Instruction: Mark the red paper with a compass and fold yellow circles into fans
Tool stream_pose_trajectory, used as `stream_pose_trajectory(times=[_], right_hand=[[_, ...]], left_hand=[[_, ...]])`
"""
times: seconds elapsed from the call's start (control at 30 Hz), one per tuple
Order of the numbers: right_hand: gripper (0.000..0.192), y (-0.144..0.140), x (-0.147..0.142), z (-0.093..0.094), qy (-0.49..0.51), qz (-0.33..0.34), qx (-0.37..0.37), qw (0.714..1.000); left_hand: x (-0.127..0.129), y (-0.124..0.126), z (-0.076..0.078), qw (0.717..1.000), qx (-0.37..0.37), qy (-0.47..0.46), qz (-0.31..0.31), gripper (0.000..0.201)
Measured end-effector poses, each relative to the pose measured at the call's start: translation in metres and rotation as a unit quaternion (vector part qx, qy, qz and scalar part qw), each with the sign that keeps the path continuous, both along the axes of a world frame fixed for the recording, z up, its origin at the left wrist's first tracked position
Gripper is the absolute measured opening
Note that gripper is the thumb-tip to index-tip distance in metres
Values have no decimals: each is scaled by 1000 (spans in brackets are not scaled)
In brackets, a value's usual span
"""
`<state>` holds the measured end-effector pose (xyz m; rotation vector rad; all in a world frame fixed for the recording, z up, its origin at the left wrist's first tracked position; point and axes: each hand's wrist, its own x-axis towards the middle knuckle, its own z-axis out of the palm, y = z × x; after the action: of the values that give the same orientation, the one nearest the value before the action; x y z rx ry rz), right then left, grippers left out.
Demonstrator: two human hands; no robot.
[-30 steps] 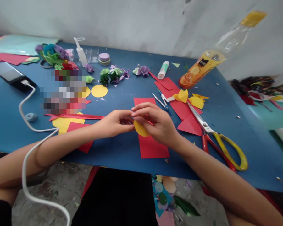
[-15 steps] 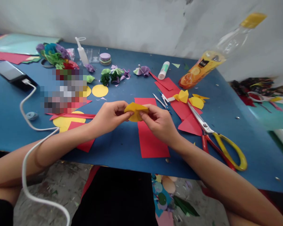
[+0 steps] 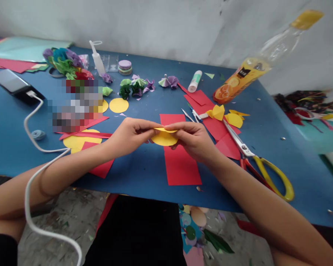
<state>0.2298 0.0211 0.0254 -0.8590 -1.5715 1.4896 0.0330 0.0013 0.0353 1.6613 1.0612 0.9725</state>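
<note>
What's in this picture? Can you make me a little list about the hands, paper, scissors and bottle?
Left hand: fingers pinch one side of a bent yellow paper circle
Right hand: fingers pinch the other side
Beneath: flat red paper rectangle on a blue tabletop
Cutting tool: silver-bladed scissors with yellow and red handles
Drink shape: clear plastic bottle, yellow cap, yellow-orange label

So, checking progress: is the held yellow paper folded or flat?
Folded: the yellow paper bends along its top edge, between the left hand and right hand. How far, I cannot tell.
</note>
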Motion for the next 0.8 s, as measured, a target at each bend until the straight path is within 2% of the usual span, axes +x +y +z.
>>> stream_pose_trajectory(times=[0.07, 0.2, 0.27, 0.33, 0.4, 0.53, 0.63, 0.8], right_hand=[[12, -2, 1, 2, -17, -17, 46, 999], [18, -5, 4, 7, -90, -31, 212, 973], [20, -5, 5, 8, -127, -12, 283, 951], [19, -5, 6, 9, -147, 8, 318, 937], [20, -6, 5, 9, -151, 6, 309, 939], [34, -9, 2, 7, -129, -43, 218, 966], [27, -10, -2, 5, -107, -66, 169, 978], [24, -11, -4, 4, -85, -78, 149, 982]], left_hand=[[0, 1, 1, 998, -51, -38, -23, 24], [-1, 4, 3, 976, -171, -114, -73, 25], [0, 5, 3, 975, -181, -104, -79, 23], [1, 6, 3, 980, -167, -84, -67, 18], [1, 6, 2, 985, -148, -74, -45, 16], [1, 7, 1, 992, -107, -69, -16, 13], [1, 7, 1, 993, -94, -67, -13, 11], [2, 5, -1, 992, -101, -71, -19, 17]])
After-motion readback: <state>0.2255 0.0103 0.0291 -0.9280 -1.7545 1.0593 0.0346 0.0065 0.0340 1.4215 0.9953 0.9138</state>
